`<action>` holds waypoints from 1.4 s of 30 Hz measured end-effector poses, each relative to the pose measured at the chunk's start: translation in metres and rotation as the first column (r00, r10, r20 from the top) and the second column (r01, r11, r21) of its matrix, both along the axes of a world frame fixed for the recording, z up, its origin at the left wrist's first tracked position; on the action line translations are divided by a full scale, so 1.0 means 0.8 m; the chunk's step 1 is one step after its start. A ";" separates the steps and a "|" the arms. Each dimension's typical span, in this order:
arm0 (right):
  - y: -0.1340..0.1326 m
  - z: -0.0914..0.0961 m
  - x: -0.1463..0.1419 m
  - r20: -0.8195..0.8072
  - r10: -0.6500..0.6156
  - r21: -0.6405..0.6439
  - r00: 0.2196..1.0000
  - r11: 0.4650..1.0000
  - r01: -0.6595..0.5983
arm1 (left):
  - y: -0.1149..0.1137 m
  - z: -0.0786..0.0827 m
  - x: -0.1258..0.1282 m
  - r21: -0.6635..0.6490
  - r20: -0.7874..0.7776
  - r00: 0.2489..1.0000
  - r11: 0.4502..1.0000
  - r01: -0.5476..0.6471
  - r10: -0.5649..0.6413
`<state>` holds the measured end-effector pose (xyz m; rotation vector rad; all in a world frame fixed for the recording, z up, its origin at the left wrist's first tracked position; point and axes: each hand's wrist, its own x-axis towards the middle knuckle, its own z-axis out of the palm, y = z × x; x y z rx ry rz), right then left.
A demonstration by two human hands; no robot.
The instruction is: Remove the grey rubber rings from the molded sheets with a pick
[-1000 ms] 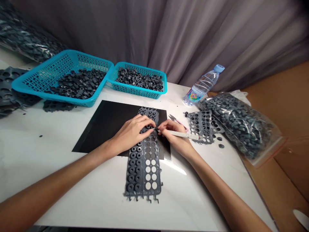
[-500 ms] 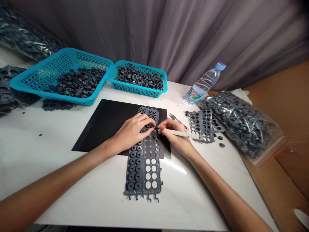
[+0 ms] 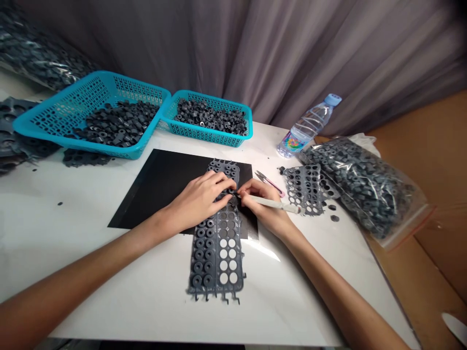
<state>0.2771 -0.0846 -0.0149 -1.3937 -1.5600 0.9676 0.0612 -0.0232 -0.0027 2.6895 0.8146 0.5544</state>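
A long grey moulded strip (image 3: pixel 216 253) of small rubber rings lies across a black mat (image 3: pixel 164 187) on the white table. Many of its right-hand holes are empty. My left hand (image 3: pixel 202 197) rests on the strip's upper part, fingers curled and pinching a ring near the middle. My right hand (image 3: pixel 262 204) is closed on a thin white knife-like tool (image 3: pixel 275 204), its tip meeting the strip right beside the left fingertips.
Two turquoise baskets (image 3: pixel 44 121) (image 3: pixel 211 136) of loose grey rings stand at the back. A second punched strip (image 3: pixel 304 187), small pink snips (image 3: pixel 268 181), a water bottle (image 3: pixel 308 126) and a clear bag of rings (image 3: pixel 365 187) lie to the right. More strips and a bag sit far left.
Both hands stay at the same spot on the strip; fingers shift only slightly. The view has drifted a little.
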 end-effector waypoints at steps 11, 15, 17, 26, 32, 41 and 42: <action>0.002 0.002 0.003 -0.075 0.030 -0.033 0.997 0.999 -0.032 | -0.002 0.000 0.005 0.206 -0.110 0.994 0.979 -0.005 0.028; 0.002 0.003 0.002 -0.068 0.022 -0.030 0.997 0.999 -0.024 | -0.007 0.004 0.007 0.324 -0.201 0.979 0.945 0.038 0.030; 0.001 0.005 0.001 -0.032 0.028 -0.015 0.999 0.999 -0.028 | -0.009 0.002 0.008 0.325 -0.196 0.980 0.945 0.046 0.020; -0.002 0.009 -0.002 0.062 0.030 0.005 0.998 1.000 -0.030 | -0.004 -0.012 0.013 0.057 0.071 0.985 0.985 -0.161 0.157; 0.005 0.000 0.005 -0.157 0.000 -0.019 0.988 1.000 -0.003 | -0.005 -0.006 0.008 0.039 0.017 0.996 0.995 -0.092 0.091; 0.005 -0.001 0.005 -0.150 0.017 -0.030 0.989 0.999 -0.022 | -0.005 -0.008 0.004 0.027 -0.014 0.994 0.994 -0.107 0.107; 0.005 -0.002 0.005 -0.145 0.025 -0.026 0.989 0.999 -0.029 | -0.005 -0.009 0.004 0.023 -0.017 0.994 0.994 -0.104 0.105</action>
